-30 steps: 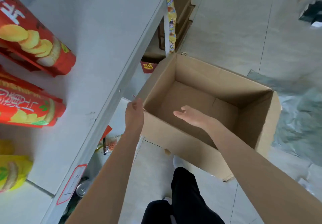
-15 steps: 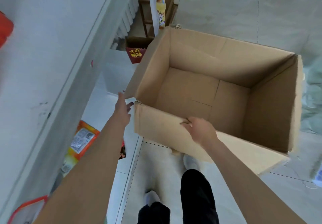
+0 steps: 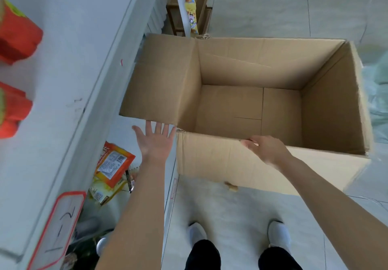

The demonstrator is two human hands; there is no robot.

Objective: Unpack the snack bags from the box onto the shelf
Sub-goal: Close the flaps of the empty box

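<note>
Against the near wall of the box (image 3: 231,160), your right hand (image 3: 266,150) curls over the rim; your left hand (image 3: 156,141), fingers spread wide, touches its side flap (image 3: 163,81).

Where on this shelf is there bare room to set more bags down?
Bare shelf top runs from the red bags to its front edge beside the box. The lower shelf, around the orange packet, is crowded.

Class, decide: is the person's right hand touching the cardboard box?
Touching. The head view shows the right hand gripping the near wall of the cardboard box, fingers curled over its top edge.
</note>
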